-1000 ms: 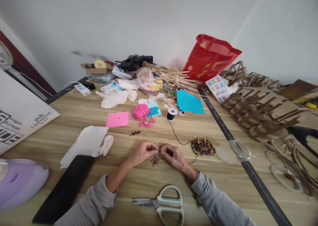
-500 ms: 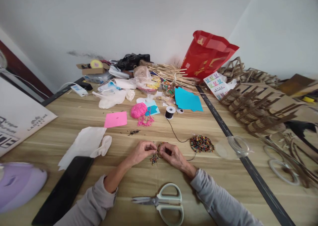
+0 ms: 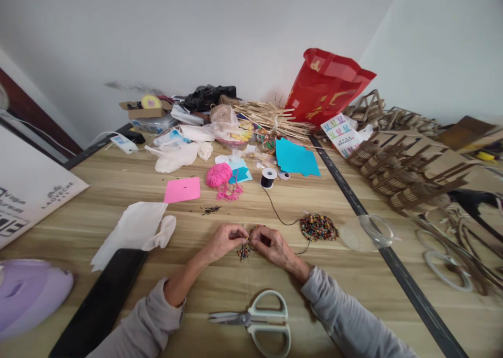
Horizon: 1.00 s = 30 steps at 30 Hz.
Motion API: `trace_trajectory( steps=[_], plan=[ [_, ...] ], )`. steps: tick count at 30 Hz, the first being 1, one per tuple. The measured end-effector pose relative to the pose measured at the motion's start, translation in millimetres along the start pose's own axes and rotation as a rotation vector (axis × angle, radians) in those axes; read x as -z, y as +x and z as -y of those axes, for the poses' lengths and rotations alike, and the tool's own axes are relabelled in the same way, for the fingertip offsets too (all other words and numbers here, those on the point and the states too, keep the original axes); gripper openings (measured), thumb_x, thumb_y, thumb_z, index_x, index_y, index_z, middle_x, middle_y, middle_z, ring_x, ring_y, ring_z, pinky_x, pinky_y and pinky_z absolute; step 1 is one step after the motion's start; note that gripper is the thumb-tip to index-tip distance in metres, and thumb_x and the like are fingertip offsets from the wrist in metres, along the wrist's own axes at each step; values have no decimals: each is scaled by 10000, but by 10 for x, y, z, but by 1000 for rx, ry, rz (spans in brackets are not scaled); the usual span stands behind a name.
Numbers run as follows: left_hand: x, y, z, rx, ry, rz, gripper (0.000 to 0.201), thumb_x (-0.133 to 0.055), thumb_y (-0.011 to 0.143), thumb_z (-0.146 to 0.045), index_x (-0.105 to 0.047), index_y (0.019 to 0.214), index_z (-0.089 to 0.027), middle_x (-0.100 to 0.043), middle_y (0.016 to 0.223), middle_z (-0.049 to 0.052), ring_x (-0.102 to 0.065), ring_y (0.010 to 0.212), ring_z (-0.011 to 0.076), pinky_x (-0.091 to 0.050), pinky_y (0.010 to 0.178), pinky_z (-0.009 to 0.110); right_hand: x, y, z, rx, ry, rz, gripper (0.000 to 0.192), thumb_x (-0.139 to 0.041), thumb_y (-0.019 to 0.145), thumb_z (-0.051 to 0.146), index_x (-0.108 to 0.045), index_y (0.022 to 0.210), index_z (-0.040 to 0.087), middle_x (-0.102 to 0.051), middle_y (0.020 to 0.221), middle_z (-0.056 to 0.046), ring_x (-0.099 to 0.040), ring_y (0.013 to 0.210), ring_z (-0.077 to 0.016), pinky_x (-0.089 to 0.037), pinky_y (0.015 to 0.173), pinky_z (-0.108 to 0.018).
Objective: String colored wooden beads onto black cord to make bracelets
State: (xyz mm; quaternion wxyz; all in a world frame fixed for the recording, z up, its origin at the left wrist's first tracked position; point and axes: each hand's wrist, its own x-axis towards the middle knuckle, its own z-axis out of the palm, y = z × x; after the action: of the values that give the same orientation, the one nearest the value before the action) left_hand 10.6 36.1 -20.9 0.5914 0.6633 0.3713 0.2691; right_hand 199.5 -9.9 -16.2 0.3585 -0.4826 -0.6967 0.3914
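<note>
Black cord (image 3: 280,218) runs spool-to-hands diagonally; both hands (image 3: 271,242) pinch beads (image 3: 244,251).

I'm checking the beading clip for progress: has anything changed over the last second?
Hardly anything. The left hand and right hand stay pinched together on the black cord and a small bead cluster, fingertips meeting as before. The bead pile, cord spool and scissors lie unmoved on the table. Only the camera view shifted slightly.
</note>
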Motion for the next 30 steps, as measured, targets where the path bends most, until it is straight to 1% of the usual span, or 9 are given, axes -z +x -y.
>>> trace_trajectory(
  steps=[8, 17, 23, 30],
  plan=[
    [-1, -6, -30, 8, 14, -2, 98, -651, 710, -192, -676, 767, -117, -682, 722, 33, -600, 683, 139, -464, 669, 249, -8, 2, -57, 10, -5, 6, 82, -563, 810, 191, -589, 746, 148, -542, 642, 15, -435, 552, -91, -331, 524, -197],
    [-4, -8, -47, 20, -1, 2, 111, -651, 706, -201, -673, 770, -114, -685, 728, 39, -602, 687, 140, -466, 675, 251, -11, -13, -33, 3, -17, 4, 86, -566, 809, 190, -583, 735, 150, -528, 621, 25, -427, 537, -86, -319, 509, -193],
    [-2, -10, -45, -2, 12, 5, 129, -659, 711, -226, -678, 772, -114, -689, 723, 43, -598, 676, 140, -465, 658, 249, -5, -8, -34, 12, -20, 15, 94, -563, 822, 190, -584, 739, 150, -543, 631, 21, -439, 545, -90, -329, 514, -195],
    [-2, -15, -30, -12, 37, -6, 123, -646, 715, -203, -694, 785, -115, -692, 732, 45, -601, 682, 144, -472, 668, 255, -5, -3, -46, 24, -31, 15, 107, -569, 829, 216, -588, 746, 152, -553, 636, 14, -447, 542, -92, -334, 513, -198]
  ],
)
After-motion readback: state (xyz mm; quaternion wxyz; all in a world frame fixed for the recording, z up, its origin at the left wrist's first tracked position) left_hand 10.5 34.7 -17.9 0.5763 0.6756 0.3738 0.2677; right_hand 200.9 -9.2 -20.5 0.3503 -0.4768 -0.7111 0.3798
